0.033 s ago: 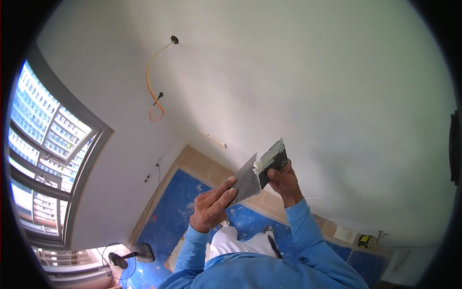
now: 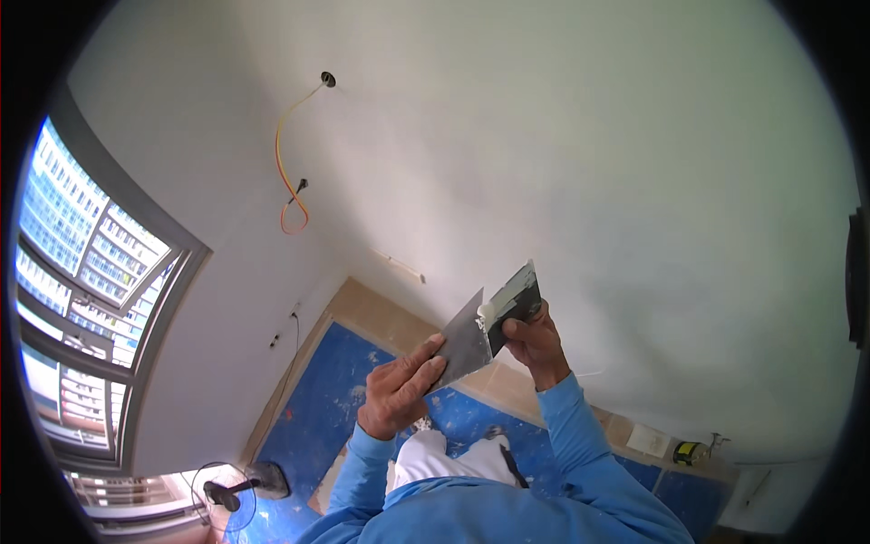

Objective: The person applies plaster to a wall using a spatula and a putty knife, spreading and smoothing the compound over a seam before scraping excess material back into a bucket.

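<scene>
My left hand (image 2: 397, 392) grips a wide grey metal filling blade (image 2: 462, 343), held tilted in front of a white wall (image 2: 589, 181). A narrower dark putty knife (image 2: 515, 304) is in my right hand (image 2: 535, 344), its edge pressed against the wide blade. A little white filler sits where the two blades meet. Both arms wear blue sleeves. The two hands are close together at chest height, a short way off the wall.
An orange cable (image 2: 288, 177) hangs from a hole high in the wall. A large window (image 2: 82, 299) fills the left side. Blue floor covering (image 2: 322, 408) lies below, with a standing fan (image 2: 227, 494) at lower left and a small yellow object (image 2: 689, 451) at lower right.
</scene>
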`<state>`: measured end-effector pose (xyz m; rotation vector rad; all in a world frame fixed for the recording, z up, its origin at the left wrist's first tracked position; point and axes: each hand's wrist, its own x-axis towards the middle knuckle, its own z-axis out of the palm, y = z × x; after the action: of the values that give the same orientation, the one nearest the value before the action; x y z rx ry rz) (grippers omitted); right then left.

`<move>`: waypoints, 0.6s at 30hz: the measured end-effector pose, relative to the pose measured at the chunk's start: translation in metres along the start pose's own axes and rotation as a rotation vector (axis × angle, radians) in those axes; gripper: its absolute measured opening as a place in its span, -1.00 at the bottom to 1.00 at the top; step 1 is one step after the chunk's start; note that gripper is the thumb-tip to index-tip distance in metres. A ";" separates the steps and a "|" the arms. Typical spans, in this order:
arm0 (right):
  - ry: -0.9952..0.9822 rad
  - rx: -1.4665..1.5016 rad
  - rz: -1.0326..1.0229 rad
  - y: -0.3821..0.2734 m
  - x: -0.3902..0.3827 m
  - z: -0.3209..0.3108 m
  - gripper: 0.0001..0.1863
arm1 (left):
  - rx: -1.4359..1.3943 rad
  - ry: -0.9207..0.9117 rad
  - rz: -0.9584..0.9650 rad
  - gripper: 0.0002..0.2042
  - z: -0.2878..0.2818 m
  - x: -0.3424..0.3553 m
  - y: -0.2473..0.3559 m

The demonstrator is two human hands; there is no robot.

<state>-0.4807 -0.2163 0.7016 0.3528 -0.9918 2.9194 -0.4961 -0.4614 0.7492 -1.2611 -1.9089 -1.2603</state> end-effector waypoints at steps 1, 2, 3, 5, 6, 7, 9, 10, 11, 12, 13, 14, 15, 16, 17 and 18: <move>-0.005 -0.012 -0.022 -0.003 0.005 0.005 -0.71 | -0.012 0.000 0.007 -0.52 -0.003 0.003 -0.005; -0.012 -0.024 -0.042 -0.006 0.008 0.009 -0.71 | -0.022 0.000 0.013 -0.51 -0.005 0.006 -0.007; -0.028 -0.055 -0.052 -0.013 0.011 0.013 -0.71 | -0.031 0.001 0.017 -0.50 -0.006 0.009 -0.008; -0.076 -0.104 -0.076 -0.025 0.022 0.022 -0.71 | -0.037 0.033 0.020 -0.49 -0.006 0.017 -0.011; -0.085 -0.141 -0.088 -0.032 0.023 0.026 -0.70 | -0.040 0.050 0.020 -0.49 -0.004 0.021 -0.011; -0.099 -0.167 -0.105 -0.037 0.026 0.032 -0.70 | -0.041 0.063 0.014 -0.49 -0.004 0.024 -0.012; -0.124 -0.216 -0.105 -0.049 0.030 0.041 -0.70 | -0.045 0.090 0.003 -0.50 0.001 0.023 -0.017; -0.125 -0.248 -0.078 -0.056 0.028 0.043 -0.70 | -0.027 0.097 -0.018 -0.51 0.005 0.020 -0.021; -0.126 -0.280 -0.052 -0.062 0.027 0.045 -0.70 | -0.010 0.103 -0.038 -0.52 0.009 0.018 -0.026; -0.088 -0.304 -0.055 -0.067 0.027 0.051 -0.70 | 0.005 0.108 -0.057 -0.54 0.013 0.015 -0.032; -0.043 -0.328 -0.054 -0.071 0.026 0.057 -0.71 | -0.021 0.113 -0.177 -0.57 0.019 0.006 -0.041; 0.014 -0.345 -0.052 -0.071 0.022 0.058 -0.71 | -0.051 0.106 -0.303 -0.60 0.025 -0.009 -0.049; 0.056 -0.275 -0.031 -0.070 0.017 0.051 -0.69 | -0.081 0.094 -0.429 -0.63 0.030 -0.020 -0.058; 0.109 -0.215 -0.016 -0.075 0.008 0.042 -0.67 | -0.186 0.172 -0.541 -0.72 0.038 -0.023 -0.062; 0.161 -0.155 -0.011 -0.079 0.000 0.033 -0.65 | -0.475 0.225 -0.742 -0.75 0.040 -0.023 -0.070; 0.230 -0.144 -0.040 -0.079 -0.006 0.027 -0.64 | -0.764 0.268 -0.947 -0.75 0.043 -0.020 -0.080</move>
<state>-0.4611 -0.1691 0.7681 0.0285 -1.1333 2.7523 -0.5566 -0.4418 0.6823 -0.3329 -1.9104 -2.6528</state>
